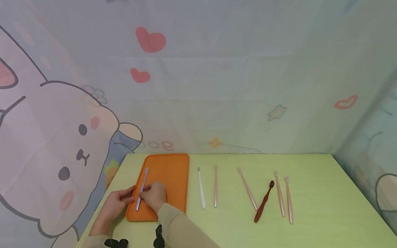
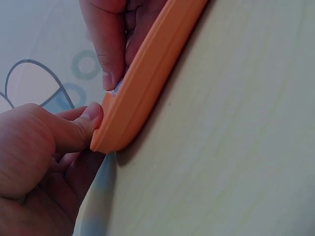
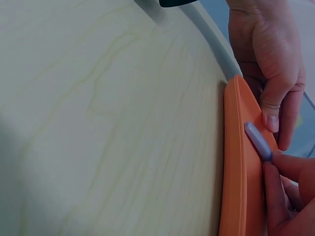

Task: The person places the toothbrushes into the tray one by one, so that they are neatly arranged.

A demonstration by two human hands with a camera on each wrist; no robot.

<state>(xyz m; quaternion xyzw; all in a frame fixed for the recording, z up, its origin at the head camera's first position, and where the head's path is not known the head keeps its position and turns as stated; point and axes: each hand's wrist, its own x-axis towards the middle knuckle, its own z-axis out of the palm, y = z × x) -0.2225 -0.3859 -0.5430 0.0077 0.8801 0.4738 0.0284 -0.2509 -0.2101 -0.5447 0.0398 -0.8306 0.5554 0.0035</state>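
An orange tray (image 1: 173, 179) lies at the left of the table. Inside it, along its left side, is a purple toothbrush (image 1: 144, 177) with its head pointing to the back. My right hand (image 1: 156, 196) reaches over the tray and pinches the toothbrush handle (image 3: 258, 140) between thumb and fingers. At the tray's left edge, my left hand (image 1: 114, 205) holds the rim, its thumb (image 2: 92, 114) on top and the other fingers at the outer side. In the left wrist view, the right hand (image 2: 110, 39) hides most of the toothbrush.
Right of the tray lie a white toothbrush (image 1: 201, 189), several pale pink toothbrushes (image 1: 215, 187) and a dark red toothbrush (image 1: 263, 203) on the light green table (image 1: 229, 227). A printed cloth (image 1: 217, 86) with a rabbit and hearts hangs behind the table's back edge.
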